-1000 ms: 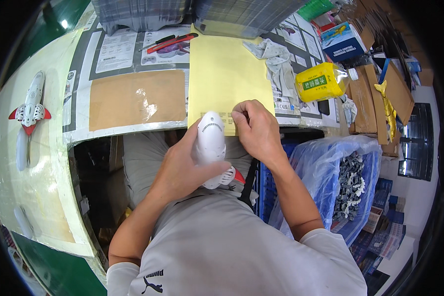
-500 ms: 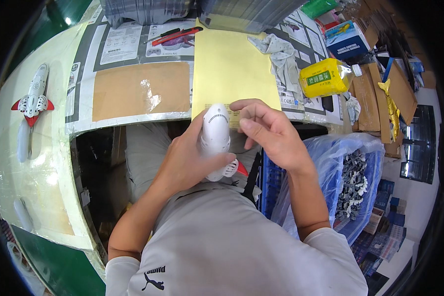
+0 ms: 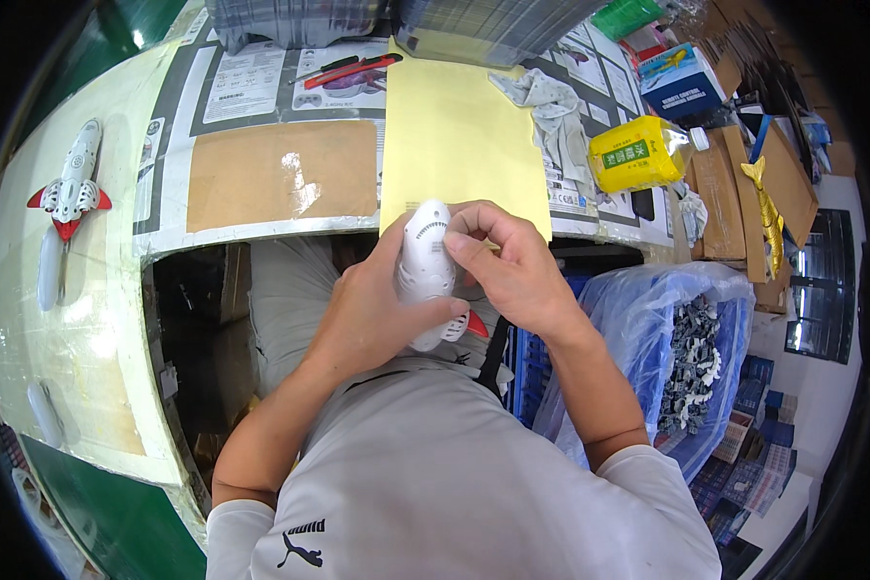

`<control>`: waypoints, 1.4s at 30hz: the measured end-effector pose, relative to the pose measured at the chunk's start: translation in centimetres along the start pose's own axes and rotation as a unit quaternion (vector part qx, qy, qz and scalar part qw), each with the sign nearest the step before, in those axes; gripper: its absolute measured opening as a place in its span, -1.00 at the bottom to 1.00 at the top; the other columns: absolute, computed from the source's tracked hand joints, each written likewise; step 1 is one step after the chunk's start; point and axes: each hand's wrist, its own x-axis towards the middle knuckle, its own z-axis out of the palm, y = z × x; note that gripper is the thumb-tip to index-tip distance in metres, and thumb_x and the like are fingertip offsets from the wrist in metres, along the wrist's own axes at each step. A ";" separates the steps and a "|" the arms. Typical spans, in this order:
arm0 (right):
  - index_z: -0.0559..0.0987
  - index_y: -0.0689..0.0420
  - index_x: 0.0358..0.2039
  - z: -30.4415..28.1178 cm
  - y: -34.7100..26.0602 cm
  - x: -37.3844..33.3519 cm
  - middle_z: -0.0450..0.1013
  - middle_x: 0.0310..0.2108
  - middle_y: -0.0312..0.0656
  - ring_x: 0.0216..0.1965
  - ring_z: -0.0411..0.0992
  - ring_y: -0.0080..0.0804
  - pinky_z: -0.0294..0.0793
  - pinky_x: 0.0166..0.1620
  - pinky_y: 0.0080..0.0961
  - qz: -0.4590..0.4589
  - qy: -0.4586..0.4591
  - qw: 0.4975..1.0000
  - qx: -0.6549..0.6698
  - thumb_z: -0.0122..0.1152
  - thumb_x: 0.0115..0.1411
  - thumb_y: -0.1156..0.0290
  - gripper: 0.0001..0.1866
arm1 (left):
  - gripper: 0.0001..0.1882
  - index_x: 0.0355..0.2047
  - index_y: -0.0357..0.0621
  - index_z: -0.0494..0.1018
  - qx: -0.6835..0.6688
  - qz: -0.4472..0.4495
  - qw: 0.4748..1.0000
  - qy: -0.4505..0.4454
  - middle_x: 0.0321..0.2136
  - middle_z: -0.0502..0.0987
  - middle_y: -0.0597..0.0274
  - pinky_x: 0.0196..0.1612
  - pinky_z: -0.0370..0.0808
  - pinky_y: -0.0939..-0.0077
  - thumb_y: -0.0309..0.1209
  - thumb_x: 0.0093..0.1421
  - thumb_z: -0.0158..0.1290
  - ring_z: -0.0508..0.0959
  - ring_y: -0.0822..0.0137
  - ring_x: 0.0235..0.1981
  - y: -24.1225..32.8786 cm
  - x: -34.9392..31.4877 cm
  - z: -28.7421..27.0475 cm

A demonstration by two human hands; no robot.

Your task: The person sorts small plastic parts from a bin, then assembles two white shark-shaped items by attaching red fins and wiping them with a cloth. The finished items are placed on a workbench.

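Note:
A white toy shark [image 3: 425, 266] with printed gill-like marks and a red-tipped fin stands nose up over my lap, close to the table's front edge. My left hand [image 3: 367, 307] wraps round its body, the thumb lying across the lower part. My right hand [image 3: 501, 259] is at the toy's upper right side, with thumb and forefinger bent together against it. Whether something small sits between those fingertips is hidden. On the left table lies a similar white toy [image 3: 75, 179] with red fins, beside a clear-white elongated part [image 3: 48, 271].
Yellow paper [image 3: 464, 145] and brown cardboard [image 3: 280, 174] cover the table ahead. A red cutter [image 3: 353, 74], a crumpled cloth [image 3: 551, 106] and a yellow-filled bottle [image 3: 638, 155] lie beyond. Grey plastic trays [image 3: 483, 29] stand at the back. On the right, a plastic-lined blue crate [image 3: 691, 377] holds small grey parts.
My right hand has moved left onto the toy's upper side, its fingers closing from a looser spread. The toy has turned slightly in my left hand.

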 end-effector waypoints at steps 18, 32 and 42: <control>0.50 0.29 0.02 1.1 -0.4 0.0 0.53 -0.19 -0.24 -0.39 0.45 -0.70 0.46 -0.39 -0.72 -0.043 0.063 0.997 0.034 0.34 0.28 0.48 -0.66 | 0.01 0.41 -0.26 0.18 0.021 0.002 1.000 -0.001 0.00 0.60 -0.04 0.05 0.56 0.31 -0.33 0.00 0.43 0.63 0.16 -0.01 0.5 -0.5 0.6; 0.55 0.27 -0.14 0.1 -0.6 -2.1 0.47 -0.45 -0.28 -0.58 0.37 -0.61 0.46 -0.53 -0.60 -0.110 0.048 0.976 0.183 0.23 0.37 0.39 -0.81 | -0.10 0.39 -0.33 0.15 -0.138 0.014 0.990 -0.001 0.01 0.57 0.06 0.05 0.58 0.41 -0.43 0.13 0.39 0.61 0.33 -0.02 4.3 -6.4 -7.3; 0.69 -0.02 -0.30 0.3 -12.0 -13.3 0.64 -0.26 -0.30 -0.26 0.47 -0.40 0.53 -0.24 -0.57 -0.478 -0.447 0.646 0.393 0.29 0.36 0.39 -0.92 | -0.21 0.07 -0.31 0.48 0.420 -0.168 0.877 0.165 -0.13 0.62 -0.04 0.01 0.52 0.36 -0.03 -0.05 0.43 0.61 0.17 -0.12 7.1 -9.8 -25.9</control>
